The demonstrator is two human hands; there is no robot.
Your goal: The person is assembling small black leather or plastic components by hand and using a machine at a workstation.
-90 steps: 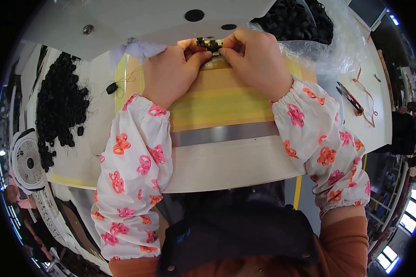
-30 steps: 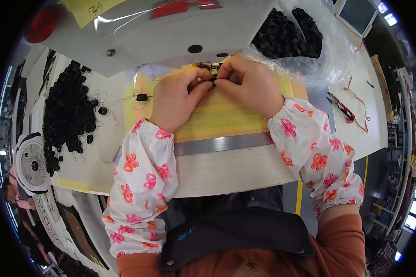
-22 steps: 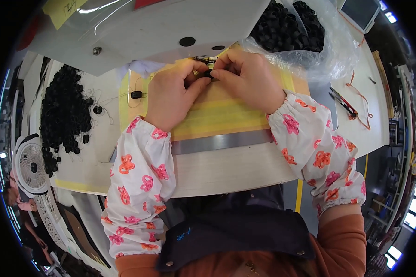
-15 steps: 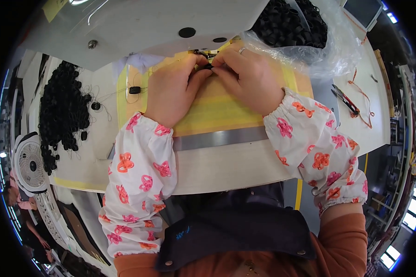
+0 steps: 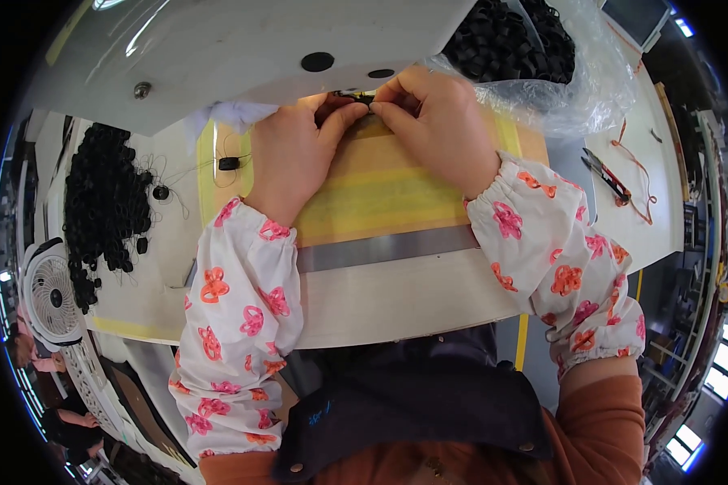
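Note:
Under the head of a white sewing machine, my left hand and my right hand meet, thumb and fingers pinched on a small black band. Most of that band is hidden by my fingertips and the machine. Both hands hover over the yellow-taped machine bed. Beside my left hand, a small black loop with loose threads lies on the bed. The needle area is mostly out of sight behind the machine head.
At left lies a heap of black loops trailing threads. Upper right, a clear plastic bag holds many black bands. Thread snips and an orange cord lie at right. A white fan stands at the left edge.
Both hands have shifted slightly farther up toward the machine, still pinching the small black band. The finger grip has changed a little, and the view has moved slightly.

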